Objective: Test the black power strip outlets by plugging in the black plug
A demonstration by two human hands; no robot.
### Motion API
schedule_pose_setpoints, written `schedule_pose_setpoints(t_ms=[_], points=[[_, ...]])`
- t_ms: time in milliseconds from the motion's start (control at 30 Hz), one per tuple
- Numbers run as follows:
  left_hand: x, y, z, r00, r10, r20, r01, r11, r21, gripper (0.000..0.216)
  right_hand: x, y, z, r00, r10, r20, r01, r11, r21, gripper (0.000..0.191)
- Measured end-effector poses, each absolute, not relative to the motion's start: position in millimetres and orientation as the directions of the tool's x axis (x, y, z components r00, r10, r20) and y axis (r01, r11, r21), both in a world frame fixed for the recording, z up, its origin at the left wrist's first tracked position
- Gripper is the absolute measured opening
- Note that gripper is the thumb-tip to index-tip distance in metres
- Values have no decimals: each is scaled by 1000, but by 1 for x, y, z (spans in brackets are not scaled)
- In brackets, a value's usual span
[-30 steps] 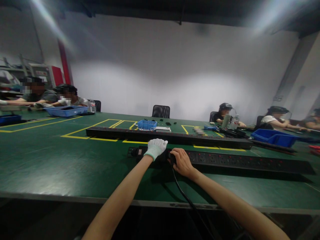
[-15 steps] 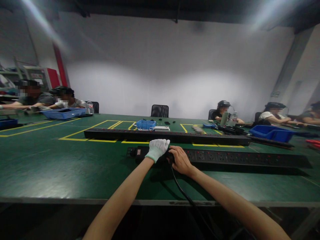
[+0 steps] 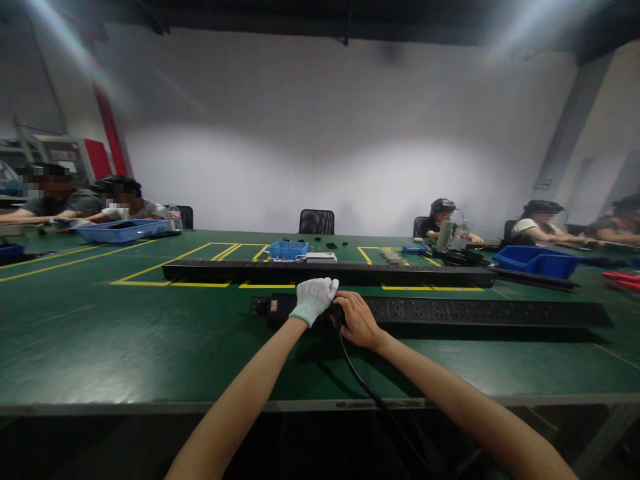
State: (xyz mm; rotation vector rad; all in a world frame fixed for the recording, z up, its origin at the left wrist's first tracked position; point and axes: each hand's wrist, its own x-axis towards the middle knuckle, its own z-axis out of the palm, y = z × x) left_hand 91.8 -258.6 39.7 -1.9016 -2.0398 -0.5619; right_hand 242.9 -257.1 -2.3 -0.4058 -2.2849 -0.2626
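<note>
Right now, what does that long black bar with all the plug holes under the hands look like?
The power strip is a long, dull black bar lying flat on the green table, with a row of sockets on top. A white-gloved left hand rests on its left end; the bare right hand holds a black cable there.

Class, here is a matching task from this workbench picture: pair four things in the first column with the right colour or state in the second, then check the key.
Column one:
1. left hand
2. right hand
3. small tray
4. cable

Column two:
a. blue
b. bare
c. black
d. white-gloved

Pairs: 1-d, 2-b, 3-a, 4-c.
</note>
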Motion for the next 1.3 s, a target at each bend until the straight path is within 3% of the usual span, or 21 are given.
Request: schedule_pose_setpoints(t_ms=[1300], points=[[91,-259,40,-59,872,486,998,36,56,50,243,-263,4,-641,255,724,409,911,42,39]])
